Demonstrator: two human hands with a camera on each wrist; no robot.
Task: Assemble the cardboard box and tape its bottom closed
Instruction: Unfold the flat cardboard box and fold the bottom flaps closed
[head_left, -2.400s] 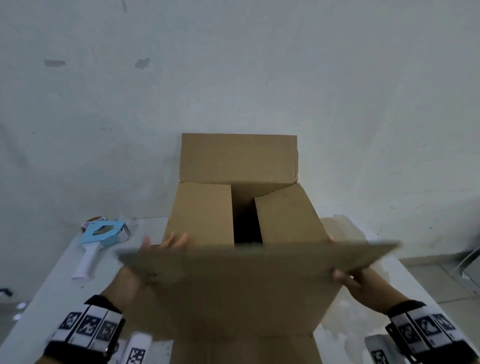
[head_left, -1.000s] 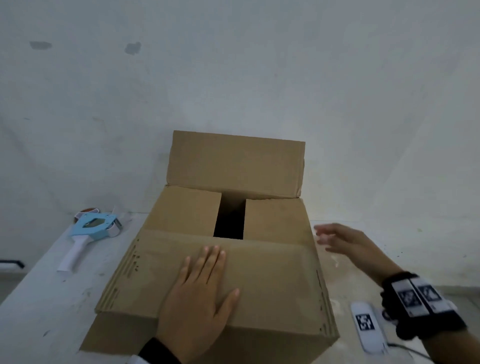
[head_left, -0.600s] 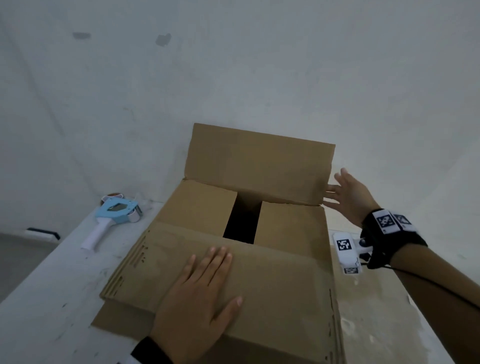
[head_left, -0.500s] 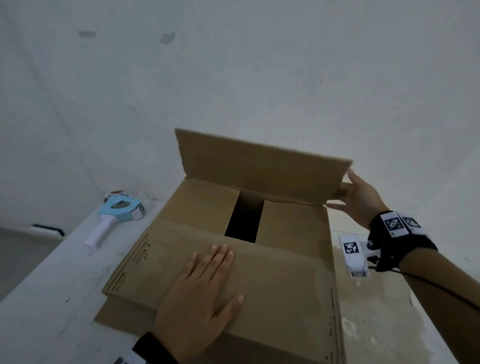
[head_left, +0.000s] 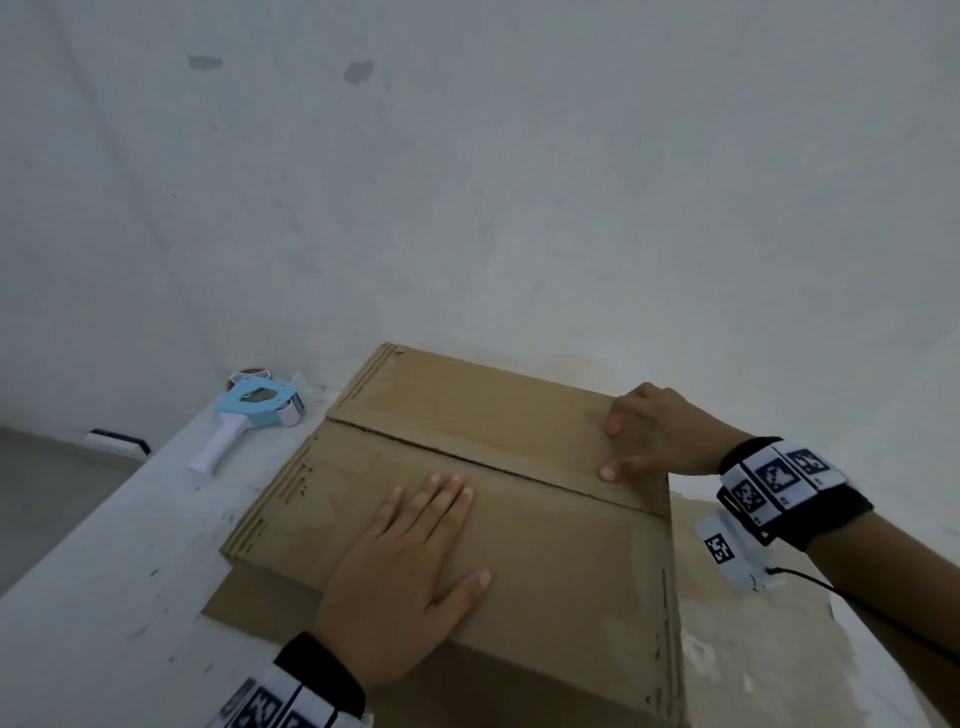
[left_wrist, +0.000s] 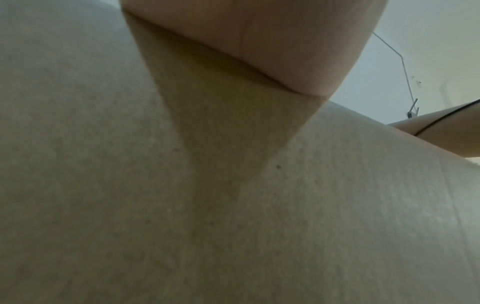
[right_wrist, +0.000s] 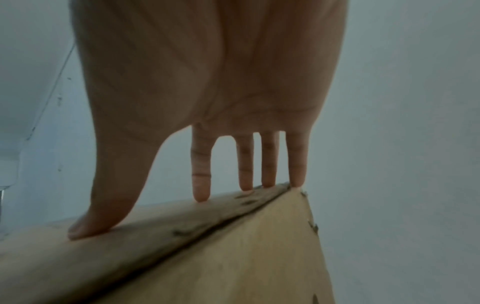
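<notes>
Cardboard box (head_left: 467, 519) on the tabletop (head_left: 104, 597), both bottom flaps folded shut. Left hand (head_left: 410, 582) presses flat on the near flap; right hand (head_left: 649, 431), fingers extended, pins the far flap's corner. Lifting either hand may let a flap spring up. Tape dispenser (head_left: 249, 415) lies beyond the box's left edge; its roll is barely visible

a bare, plain workroom, more packing corner than home: a rough, stained white wall (head_left: 467, 182) with grey patches, a scuffed white table (head_left: 104, 597) pushed against it, a grey floor (head_left: 41, 493) to the left, and a blue tape dispenser (head_left: 249, 415) lying on the table.
</notes>
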